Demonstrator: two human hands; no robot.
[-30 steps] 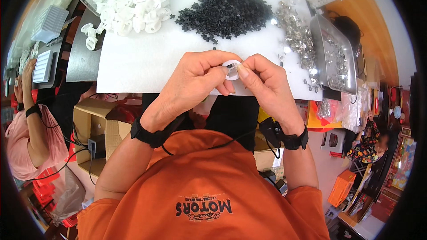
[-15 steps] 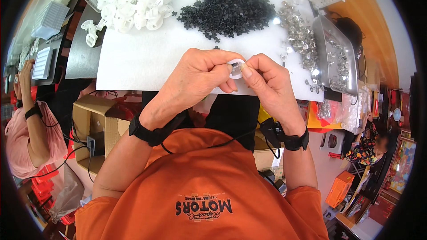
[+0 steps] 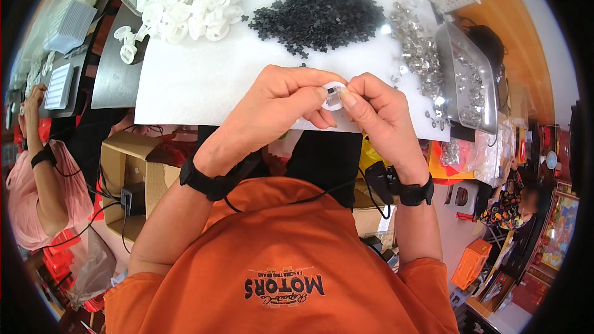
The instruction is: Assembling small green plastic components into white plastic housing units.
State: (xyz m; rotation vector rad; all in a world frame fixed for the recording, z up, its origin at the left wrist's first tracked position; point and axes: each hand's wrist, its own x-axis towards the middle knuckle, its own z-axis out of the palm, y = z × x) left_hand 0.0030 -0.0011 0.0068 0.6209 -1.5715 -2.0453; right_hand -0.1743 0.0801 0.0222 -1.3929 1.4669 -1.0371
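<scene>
Over the near edge of the white work surface, both hands pinch one small round white plastic part [image 3: 333, 102]. A metal clip and a bit of black show within its ring. My left hand [image 3: 286, 99] is closed on the part's left side, thumb and forefinger at its rim. From the other side my right hand [image 3: 378, 108] grips it, the thumb pressing near its upper right. Just beyond the hands spreads a heap of small black cross-shaped pieces [image 3: 318, 12]. Loose shiny metal clips [image 3: 419, 55] lie to the right of that heap.
A big pile of white plastic parts [image 3: 185, 0] covers the far left of the white board [image 3: 185, 86]. At the right stands a metal tray [image 3: 464, 80] with clips inside. Cardboard boxes [image 3: 127, 148] sit below the table. Another person's arm [image 3: 43, 179] reaches in at far left.
The round part has turned its face more toward view, and black now shows in it. Both hands have shifted slightly right, still holding it.
</scene>
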